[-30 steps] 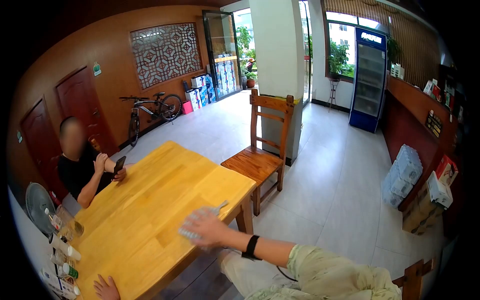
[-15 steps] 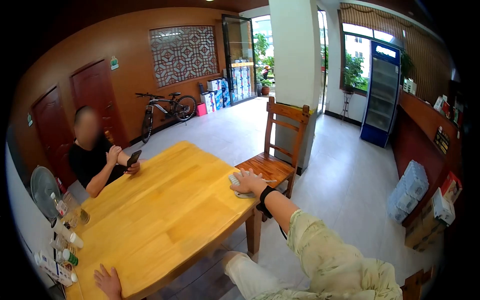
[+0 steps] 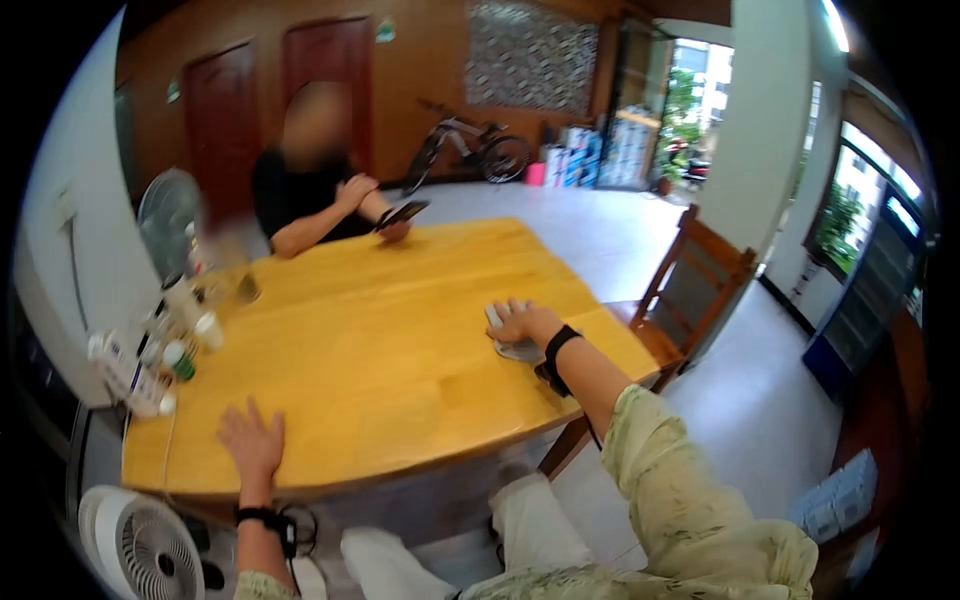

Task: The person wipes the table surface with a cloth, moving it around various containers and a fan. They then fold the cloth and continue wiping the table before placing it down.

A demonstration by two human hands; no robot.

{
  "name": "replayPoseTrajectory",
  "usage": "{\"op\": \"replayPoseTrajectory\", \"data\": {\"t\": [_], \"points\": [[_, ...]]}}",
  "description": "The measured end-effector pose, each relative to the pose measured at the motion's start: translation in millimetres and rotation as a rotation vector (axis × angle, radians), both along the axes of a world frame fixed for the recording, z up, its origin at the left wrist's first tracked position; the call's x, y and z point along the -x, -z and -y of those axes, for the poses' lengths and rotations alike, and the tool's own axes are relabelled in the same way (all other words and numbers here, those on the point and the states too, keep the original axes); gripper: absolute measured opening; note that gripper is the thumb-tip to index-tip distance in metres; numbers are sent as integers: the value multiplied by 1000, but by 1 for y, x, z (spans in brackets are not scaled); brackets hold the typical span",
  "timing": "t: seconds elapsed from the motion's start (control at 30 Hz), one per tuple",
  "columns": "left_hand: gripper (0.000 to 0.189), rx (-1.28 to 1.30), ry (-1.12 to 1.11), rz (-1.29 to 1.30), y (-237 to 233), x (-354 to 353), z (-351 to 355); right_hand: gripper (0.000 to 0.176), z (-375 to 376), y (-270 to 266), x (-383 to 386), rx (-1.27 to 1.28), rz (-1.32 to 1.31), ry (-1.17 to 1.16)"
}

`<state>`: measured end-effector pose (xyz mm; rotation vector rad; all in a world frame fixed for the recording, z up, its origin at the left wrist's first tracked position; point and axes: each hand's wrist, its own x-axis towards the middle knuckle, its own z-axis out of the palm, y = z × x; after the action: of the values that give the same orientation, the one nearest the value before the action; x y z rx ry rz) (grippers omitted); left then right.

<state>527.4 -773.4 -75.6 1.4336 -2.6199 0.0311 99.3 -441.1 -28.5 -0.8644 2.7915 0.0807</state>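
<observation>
My right hand presses down on the wooden table, right of its middle. Under its palm and fingers is a pale grey-white folded cloth, mostly covered by the hand. The cloth shows beyond the fingertips and below the palm. My left hand lies flat near the table's front left edge, fingers spread, holding nothing. Black bands circle both wrists.
Bottles and cups crowd the table's left end, near a carton. Across the table a person in black holds a phone. A wooden chair stands at right; a white fan is at lower left.
The view has turned left and down. My right hand and the cloth have moved inward from the table's right edge. More of my left forearm shows, its hand still flat on the table.
</observation>
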Motion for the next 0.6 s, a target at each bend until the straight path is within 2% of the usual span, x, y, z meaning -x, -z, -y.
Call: {"op": "replayPoseTrajectory", "data": {"t": [0.17, 0.3, 0.43, 0.57, 0.6], "points": [[78, -9, -12, -1, -10, 8, -10, 84, 130, -18, -98, -56, 18, -448], [78, -1, -7, 30, -9, 10, -9, 78, 205, 1, -173, 101, 32, -912], [76, 6, 3, 10, -5, 11, -6, 74, 243, 5, -198, 175, 53, -1010], [76, 8, 2, 17, -5, 15, -5, 73, 275, 4, -152, 162, 79, -1025], [75, 3, 8, 6, -6, 15, -6, 74, 278, 5, -138, 190, 60, -963]]}}
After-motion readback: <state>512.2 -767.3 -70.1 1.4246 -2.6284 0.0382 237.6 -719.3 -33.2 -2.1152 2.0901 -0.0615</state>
